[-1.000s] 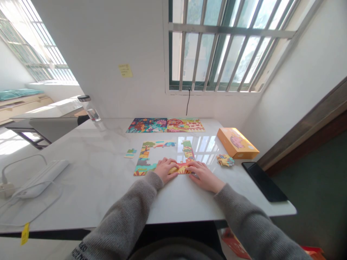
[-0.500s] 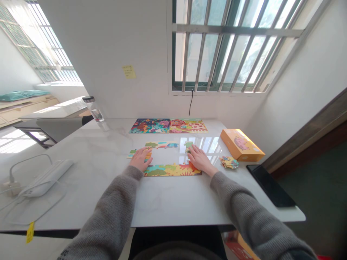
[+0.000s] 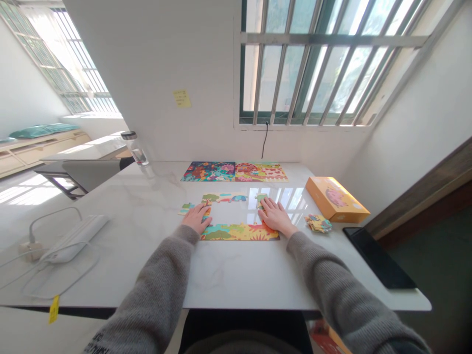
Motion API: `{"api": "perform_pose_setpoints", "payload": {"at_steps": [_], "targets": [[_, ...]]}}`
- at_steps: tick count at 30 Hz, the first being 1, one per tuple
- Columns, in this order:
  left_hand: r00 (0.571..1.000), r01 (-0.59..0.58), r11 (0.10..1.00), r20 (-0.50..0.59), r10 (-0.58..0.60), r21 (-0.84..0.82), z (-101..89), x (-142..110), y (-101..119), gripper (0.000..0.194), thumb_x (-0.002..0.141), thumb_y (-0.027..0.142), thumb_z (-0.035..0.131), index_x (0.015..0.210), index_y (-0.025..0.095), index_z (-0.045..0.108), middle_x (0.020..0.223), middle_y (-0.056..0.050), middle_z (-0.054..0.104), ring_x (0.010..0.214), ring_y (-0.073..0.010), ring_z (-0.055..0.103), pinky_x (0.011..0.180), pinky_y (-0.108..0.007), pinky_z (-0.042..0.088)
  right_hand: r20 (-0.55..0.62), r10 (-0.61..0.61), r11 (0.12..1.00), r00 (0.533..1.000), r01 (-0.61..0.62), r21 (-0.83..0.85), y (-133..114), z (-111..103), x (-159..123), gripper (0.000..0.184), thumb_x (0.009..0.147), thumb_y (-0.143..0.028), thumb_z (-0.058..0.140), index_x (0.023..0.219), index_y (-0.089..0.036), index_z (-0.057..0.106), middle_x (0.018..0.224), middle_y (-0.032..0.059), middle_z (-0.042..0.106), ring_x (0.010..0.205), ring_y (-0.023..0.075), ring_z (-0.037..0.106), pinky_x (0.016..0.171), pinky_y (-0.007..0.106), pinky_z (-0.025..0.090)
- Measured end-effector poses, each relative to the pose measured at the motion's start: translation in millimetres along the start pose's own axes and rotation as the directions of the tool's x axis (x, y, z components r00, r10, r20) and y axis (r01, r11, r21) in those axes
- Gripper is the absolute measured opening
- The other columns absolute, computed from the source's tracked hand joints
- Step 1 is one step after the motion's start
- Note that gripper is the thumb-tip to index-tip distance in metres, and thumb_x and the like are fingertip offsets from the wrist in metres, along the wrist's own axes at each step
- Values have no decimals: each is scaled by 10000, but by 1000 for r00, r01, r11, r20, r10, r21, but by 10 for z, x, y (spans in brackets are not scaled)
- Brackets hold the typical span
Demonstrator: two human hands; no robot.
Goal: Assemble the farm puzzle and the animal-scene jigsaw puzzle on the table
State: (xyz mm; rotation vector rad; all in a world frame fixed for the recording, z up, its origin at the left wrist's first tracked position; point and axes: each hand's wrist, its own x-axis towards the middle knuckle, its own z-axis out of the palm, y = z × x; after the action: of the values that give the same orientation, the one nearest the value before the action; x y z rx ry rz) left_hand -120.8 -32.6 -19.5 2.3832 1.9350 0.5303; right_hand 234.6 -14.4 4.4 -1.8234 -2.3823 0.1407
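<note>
A colourful jigsaw puzzle (image 3: 239, 232) lies on the white table as a frame of joined pieces around a bare middle, with a gap in its top edge toward the right. Flat over its left side rests my left hand (image 3: 197, 218), fingers stretched out. My right hand (image 3: 276, 216) lies spread on the right side, covering most of the pieces there. A few loose puzzle pieces (image 3: 185, 208) sit just left of my left hand. Right of my right hand is a small pile of puzzle pieces (image 3: 317, 223).
Two finished puzzle pictures (image 3: 234, 172) lie by the wall. An orange box (image 3: 337, 198) and a black phone (image 3: 378, 258) are on the right. A bottle (image 3: 137, 150) stands at the back left; a white power strip (image 3: 75, 239) with cables lies at the left.
Both hands have left the puzzle's bottom edge and moved apart, the left to the left side, the right to the right side. The view has shifted slightly.
</note>
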Motion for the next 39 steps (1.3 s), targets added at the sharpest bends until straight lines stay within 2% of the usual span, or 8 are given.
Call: {"api": "perform_pose_setpoints", "payload": {"at_steps": [3,5,9,12,16,21,27,39], "targets": [[1000,11,1000,5,-11,-2,-37,7,4,480,916,407,493,1354,221,555,1478,-94,505,1352,-286,465,1179,-469,316,-63,5,1000,998,-4,7,12,15,4,576,1026,-441,263,1530,-182,364,1647,81,252,1527,259,178,1224,519,150],[999,26,1000,-36,-26,-12,-91,14,-25,446,935,406,468,1337,240,570,1453,-79,534,1334,-275,482,1170,-464,330,-113,3,1000,994,-1,16,28,21,19,558,1025,-422,260,1492,-159,417,1644,93,259,1525,272,177,1218,500,181],[983,118,993,-141,-119,-17,-228,1,-208,400,952,376,445,1309,273,592,1388,-59,588,1286,-268,521,1130,-439,379,-138,-48,999,989,49,5,21,12,108,563,1016,-365,275,1523,-134,363,1645,102,253,1524,269,179,1224,485,181],[976,194,981,-99,-192,11,-296,-39,-397,414,925,345,471,1308,268,607,1391,-65,581,1291,-284,510,1109,-443,402,-138,-134,991,981,131,-34,-79,-7,229,546,1014,-320,291,1526,-146,364,1630,101,297,1522,260,187,1236,508,117],[951,309,950,-41,-307,49,-330,-89,-540,427,905,382,496,1307,305,618,1373,-72,570,1284,-320,483,1056,-470,432,-128,-231,973,964,226,-56,-311,-29,433,452,1007,-290,356,1421,-184,503,1551,116,432,1493,259,258,1227,536,95],[932,362,928,-39,-360,87,-353,-106,-454,446,887,499,523,1281,321,635,1331,-96,547,1261,-341,466,1034,-497,415,-78,-239,971,968,237,-35,-524,-9,660,424,1003,-320,398,1399,-230,520,1529,119,452,1460,269,310,1209,557,111],[913,407,907,-82,-400,107,-358,-99,-363,496,872,545,536,1300,302,604,1261,-113,542,1229,-335,479,1021,-492,407,-40,-227,974,973,226,-10,-565,-3,824,477,963,-399,466,1400,-213,516,1435,154,520,1417,299,343,1190,573,128],[885,466,877,-65,-461,122,-390,-77,-352,479,859,531,538,1272,291,587,1194,-129,573,1196,-344,501,1006,-481,389,0,-204,979,979,204,-2,-562,-34,830,507,939,-409,494,1408,-217,505,1428,151,519,1396,308,353,1188,582,124]]}}
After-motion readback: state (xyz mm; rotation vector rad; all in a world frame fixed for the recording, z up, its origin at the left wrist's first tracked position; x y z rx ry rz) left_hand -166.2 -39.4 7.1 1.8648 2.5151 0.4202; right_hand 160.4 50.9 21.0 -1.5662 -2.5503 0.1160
